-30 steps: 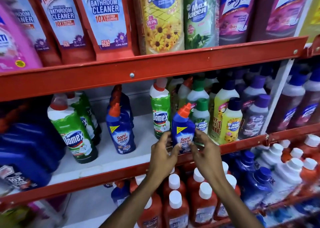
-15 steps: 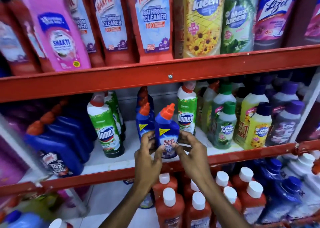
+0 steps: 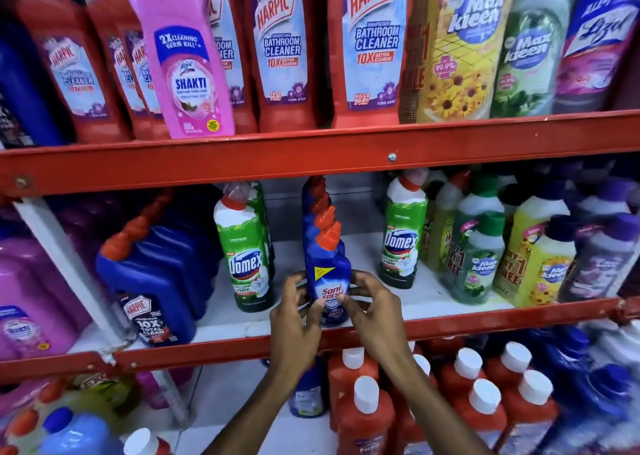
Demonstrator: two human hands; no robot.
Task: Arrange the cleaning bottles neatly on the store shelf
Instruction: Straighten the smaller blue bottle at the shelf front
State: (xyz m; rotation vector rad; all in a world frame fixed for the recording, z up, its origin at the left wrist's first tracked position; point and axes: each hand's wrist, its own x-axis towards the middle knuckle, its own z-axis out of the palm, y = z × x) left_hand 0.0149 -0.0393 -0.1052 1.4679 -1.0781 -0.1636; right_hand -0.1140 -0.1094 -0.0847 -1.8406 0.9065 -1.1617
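A blue Sani Fresh bottle (image 3: pixel 328 274) with an orange cap stands upright on the white middle shelf (image 3: pixel 429 302), at the front of a row of like bottles running back. My left hand (image 3: pixel 298 309) grips its lower left side and my right hand (image 3: pixel 370 302) grips its lower right side, fingers over the label. A green Domex bottle (image 3: pixel 244 257) stands just to the left, another Domex bottle (image 3: pixel 403 236) to the right. Bare shelf shows between them.
Blue Harpic bottles (image 3: pixel 156 274) fill the left of the middle shelf, Max Kleen bottles (image 3: pixel 485 257) the right. The red rail (image 3: pixel 311 158) above carries tall Harpic and pink Shakti bottles. Below, red white-capped bottles (image 3: pixel 367 416) crowd under my wrists.
Both hands carried the Sani Fresh bottle leftward, from beside the right Domex bottle to the front of the Sani Fresh row. My view shifted left and closer.
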